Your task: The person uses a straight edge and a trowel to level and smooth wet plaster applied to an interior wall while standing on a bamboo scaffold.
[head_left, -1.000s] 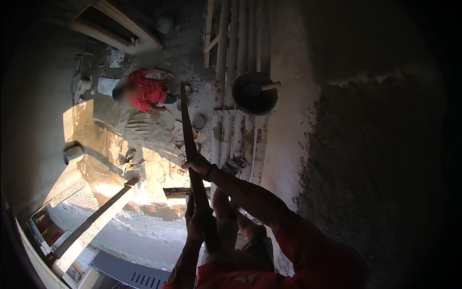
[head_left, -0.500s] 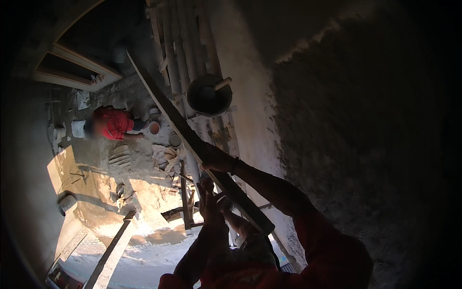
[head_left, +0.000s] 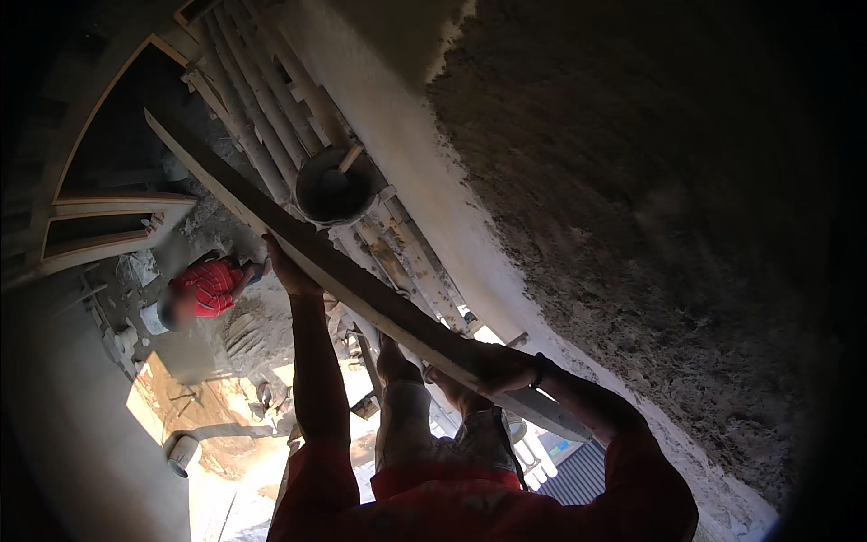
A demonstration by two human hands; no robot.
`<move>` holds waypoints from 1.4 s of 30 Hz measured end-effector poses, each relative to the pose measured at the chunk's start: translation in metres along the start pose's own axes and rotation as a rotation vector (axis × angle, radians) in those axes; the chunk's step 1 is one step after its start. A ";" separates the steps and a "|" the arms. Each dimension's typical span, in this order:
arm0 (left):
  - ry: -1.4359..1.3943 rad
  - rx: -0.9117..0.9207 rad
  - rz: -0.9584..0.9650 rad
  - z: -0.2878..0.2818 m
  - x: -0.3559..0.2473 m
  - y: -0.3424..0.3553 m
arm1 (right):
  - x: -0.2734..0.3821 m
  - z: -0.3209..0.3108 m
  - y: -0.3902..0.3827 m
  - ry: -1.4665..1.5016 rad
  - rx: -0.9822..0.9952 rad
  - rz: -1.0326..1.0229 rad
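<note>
I hold a long flat straightedge board (head_left: 361, 287) that runs diagonally from upper left to lower right. My left hand (head_left: 282, 264) grips its lower edge near the middle, arm stretched out. My right hand (head_left: 488, 367), with a dark band at the wrist, is wrapped around the board nearer its lower right end. The board lies close along a wall coated in rough grey plaster (head_left: 650, 226) on the right. My knees and red clothing (head_left: 424, 488) show below the board.
A round pan of mortar (head_left: 334, 185) with a wooden handle sits on a bamboo scaffold platform (head_left: 271, 117) beside the wall. Far below, a person in a red shirt (head_left: 209, 285) crouches on sunlit ground near a bucket (head_left: 183, 452) and rubble.
The board has swung from nearly upright to a long diagonal along the wall. My hands have spread further apart on it, and my view has turned toward the plastered wall.
</note>
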State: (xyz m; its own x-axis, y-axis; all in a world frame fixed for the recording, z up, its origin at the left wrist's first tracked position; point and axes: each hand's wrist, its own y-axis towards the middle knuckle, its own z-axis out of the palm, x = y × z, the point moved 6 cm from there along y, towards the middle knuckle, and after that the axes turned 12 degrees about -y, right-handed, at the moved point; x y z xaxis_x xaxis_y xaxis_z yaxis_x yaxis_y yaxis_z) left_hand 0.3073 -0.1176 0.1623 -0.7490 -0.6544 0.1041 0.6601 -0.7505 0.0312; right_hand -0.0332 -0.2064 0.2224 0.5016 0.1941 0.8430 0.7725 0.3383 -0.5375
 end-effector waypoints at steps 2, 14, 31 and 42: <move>0.070 -0.202 -0.027 -0.006 0.040 -0.005 | -0.025 0.005 -0.023 0.005 -0.095 -0.021; 0.338 -0.685 -0.081 -0.051 0.194 -0.051 | -0.049 0.060 -0.174 -0.119 -1.241 0.621; 0.437 -0.642 -0.127 -0.157 0.277 -0.058 | -0.272 0.095 -0.106 1.710 -1.801 -0.294; 0.737 -0.775 -0.336 -0.423 0.266 0.000 | -0.506 0.071 -0.010 1.705 -1.836 -0.385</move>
State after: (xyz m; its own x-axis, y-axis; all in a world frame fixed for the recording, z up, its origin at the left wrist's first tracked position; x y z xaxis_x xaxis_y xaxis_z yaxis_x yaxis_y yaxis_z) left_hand 0.0842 -0.3307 -0.2302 -0.9033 -0.1098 -0.4148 0.3959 -0.5860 -0.7070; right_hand -0.3225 -0.2425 -0.1972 -0.6139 -0.4717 0.6329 -0.1666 -0.7063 -0.6880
